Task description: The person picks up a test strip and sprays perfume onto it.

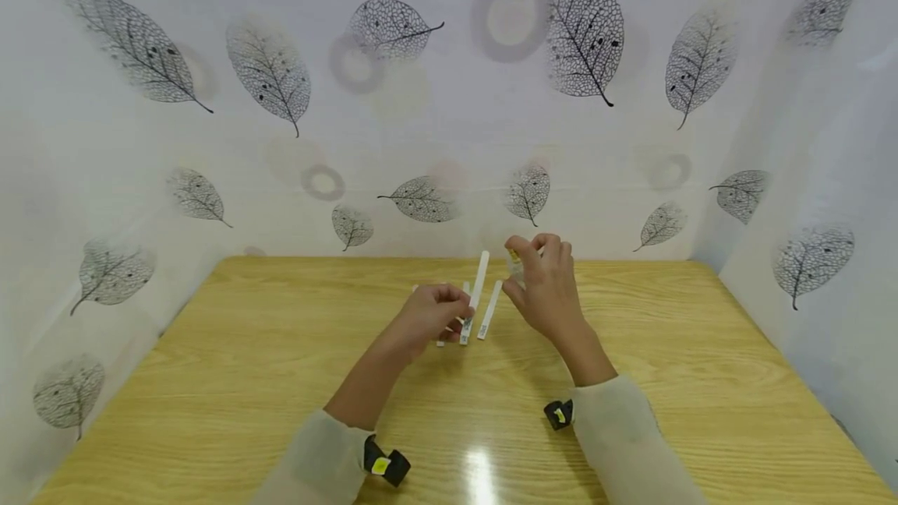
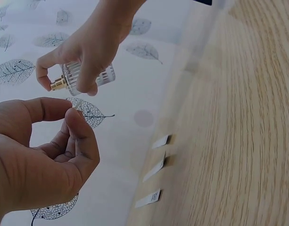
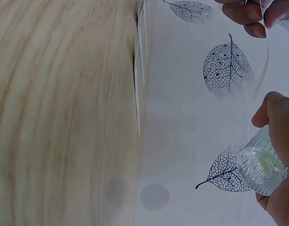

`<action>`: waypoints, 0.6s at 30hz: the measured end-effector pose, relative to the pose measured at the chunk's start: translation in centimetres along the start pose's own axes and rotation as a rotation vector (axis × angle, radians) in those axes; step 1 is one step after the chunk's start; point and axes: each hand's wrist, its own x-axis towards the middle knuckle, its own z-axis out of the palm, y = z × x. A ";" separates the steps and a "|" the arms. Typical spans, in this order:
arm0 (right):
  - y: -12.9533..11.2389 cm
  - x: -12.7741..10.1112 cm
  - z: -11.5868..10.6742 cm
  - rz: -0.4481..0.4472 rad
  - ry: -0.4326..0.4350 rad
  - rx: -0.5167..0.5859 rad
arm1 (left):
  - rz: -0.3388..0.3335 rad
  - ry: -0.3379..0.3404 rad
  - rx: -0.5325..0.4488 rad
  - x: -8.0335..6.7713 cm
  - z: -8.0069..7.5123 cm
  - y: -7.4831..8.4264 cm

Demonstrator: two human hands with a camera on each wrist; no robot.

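Right hand (image 2: 94,44) grips perfume bottle (image 2: 87,77)

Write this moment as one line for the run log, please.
left hand: pinches white paper strip | right hand: grips small glass spray bottle above table | other strips: lie on table

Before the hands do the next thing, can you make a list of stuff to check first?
1. Right hand has a firm grip on the small ribbed glass bottle: ok.
2. Gold nozzle is bare, with no cap on it: ok.
3. Left hand pinches one white paper strip, held up off the table: ok.
4. Nozzle points at the held strip: cannot tell.
5. Spare strips lie flat on the wooden table, apart from the bottle: ok.
6. Liquid left in the bottle: cannot tell.
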 end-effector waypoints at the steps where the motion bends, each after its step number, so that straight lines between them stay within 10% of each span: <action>1: 0.0 0.0 0.0 0.001 -0.004 -0.002 | -0.001 0.000 -0.001 -0.1 0.0 0.0; 18: -0.4 -0.2 0.0 -0.004 -0.011 -0.017 | 0.019 -0.038 0.012 -0.9 0.3 -0.1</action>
